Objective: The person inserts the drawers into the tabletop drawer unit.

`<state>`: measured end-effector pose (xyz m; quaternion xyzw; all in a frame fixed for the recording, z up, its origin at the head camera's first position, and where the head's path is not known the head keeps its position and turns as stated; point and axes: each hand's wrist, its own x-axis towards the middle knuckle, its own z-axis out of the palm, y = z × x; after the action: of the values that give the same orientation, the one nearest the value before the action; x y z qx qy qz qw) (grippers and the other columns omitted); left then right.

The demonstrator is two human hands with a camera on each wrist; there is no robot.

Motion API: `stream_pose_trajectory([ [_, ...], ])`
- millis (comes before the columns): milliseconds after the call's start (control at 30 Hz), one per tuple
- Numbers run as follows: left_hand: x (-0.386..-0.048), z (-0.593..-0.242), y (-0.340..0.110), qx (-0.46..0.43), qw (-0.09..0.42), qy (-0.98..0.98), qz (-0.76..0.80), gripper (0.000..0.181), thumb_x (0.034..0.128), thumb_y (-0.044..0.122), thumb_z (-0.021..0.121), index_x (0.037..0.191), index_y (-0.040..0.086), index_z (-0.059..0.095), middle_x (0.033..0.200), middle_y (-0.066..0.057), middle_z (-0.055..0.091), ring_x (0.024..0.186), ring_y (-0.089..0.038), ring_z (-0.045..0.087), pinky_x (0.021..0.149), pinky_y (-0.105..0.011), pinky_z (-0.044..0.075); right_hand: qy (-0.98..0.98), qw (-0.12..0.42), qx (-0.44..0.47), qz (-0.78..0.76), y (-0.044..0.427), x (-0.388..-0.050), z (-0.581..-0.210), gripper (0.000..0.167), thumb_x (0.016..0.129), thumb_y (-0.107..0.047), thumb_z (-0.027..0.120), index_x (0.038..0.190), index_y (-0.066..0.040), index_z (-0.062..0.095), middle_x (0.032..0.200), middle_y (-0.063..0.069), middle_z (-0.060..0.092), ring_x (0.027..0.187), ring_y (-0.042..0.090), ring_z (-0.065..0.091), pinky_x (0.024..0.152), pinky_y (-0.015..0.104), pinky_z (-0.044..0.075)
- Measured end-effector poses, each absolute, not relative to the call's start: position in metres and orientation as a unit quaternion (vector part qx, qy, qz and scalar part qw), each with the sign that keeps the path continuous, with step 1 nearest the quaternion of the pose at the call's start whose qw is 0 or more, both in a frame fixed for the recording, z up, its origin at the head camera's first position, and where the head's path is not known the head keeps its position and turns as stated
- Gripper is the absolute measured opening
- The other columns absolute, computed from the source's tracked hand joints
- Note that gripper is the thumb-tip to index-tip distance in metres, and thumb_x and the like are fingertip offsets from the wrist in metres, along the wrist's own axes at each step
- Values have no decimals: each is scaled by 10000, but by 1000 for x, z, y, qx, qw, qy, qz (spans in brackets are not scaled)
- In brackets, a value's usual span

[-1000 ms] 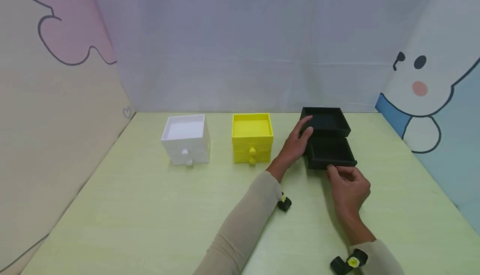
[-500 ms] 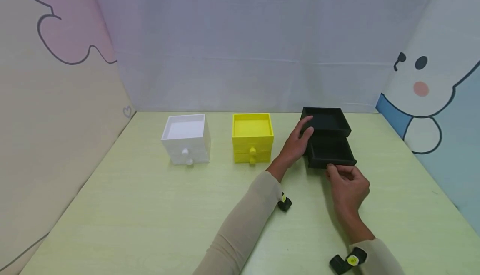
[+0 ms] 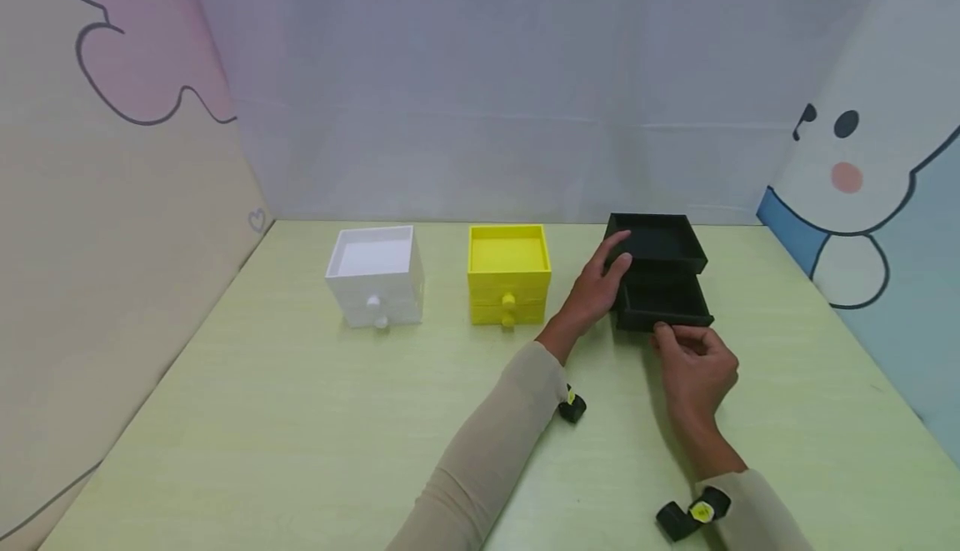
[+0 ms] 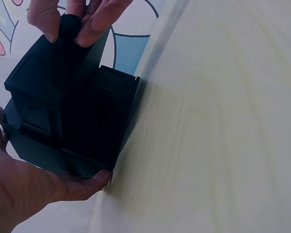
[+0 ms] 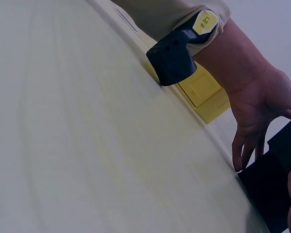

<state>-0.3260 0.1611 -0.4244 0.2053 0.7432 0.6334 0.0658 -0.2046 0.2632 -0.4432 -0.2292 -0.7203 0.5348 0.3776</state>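
Observation:
At the right back of the table stands a black drawer box (image 3: 658, 241) with an open-topped tray on it. One black drawer (image 3: 663, 301) juts from its front, and no contents show in it. My left hand (image 3: 592, 288) holds the box by its left side, thumb toward the front, fingers around the side. In the left wrist view, the right hand's fingers (image 4: 99, 22) pinch the drawer's round black knob (image 4: 69, 26). From the head view my right hand (image 3: 696, 372) is just below the drawer front, and the knob is hidden by it.
A yellow drawer box (image 3: 508, 276) stands left of the black one, and a white drawer box (image 3: 377, 276) farther left. Both have their drawers pushed in. A pale cloth wall (image 3: 450, 101) rises behind the table (image 3: 300, 434).
The black drawer has slid slightly inward, and the right hand has moved forward with it. The left hand stays on the box. The whole head view has shifted a little.

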Motion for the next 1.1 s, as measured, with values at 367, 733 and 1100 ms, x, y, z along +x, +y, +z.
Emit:
stream_pose_trajectory([
  [367,-324,-423,159,202,68,746,631,444,1053,498,388,1496,479,353,1587,107,318,1389,-240,405,1084,-552,347,-733,360,-220,533,264,-207,-444,203,849,-198,780,830,-20,683,650,-163,665,555,-31,646,558,120,487],
  [733,-325,-423,160,202,69,744,633,442,1052,499,391,1492,482,356,1586,105,321,1389,-232,404,1086,-546,346,-743,376,-218,509,267,-211,-445,210,852,-203,764,820,-15,677,649,-199,634,545,-53,616,548,109,459],
  [1100,-325,-424,161,210,64,743,632,445,1055,490,390,1499,467,354,1589,104,316,1397,-225,395,1098,-536,338,-744,376,-214,508,268,-214,-444,251,858,-231,773,850,4,686,671,-220,626,575,-73,624,569,100,469],
])
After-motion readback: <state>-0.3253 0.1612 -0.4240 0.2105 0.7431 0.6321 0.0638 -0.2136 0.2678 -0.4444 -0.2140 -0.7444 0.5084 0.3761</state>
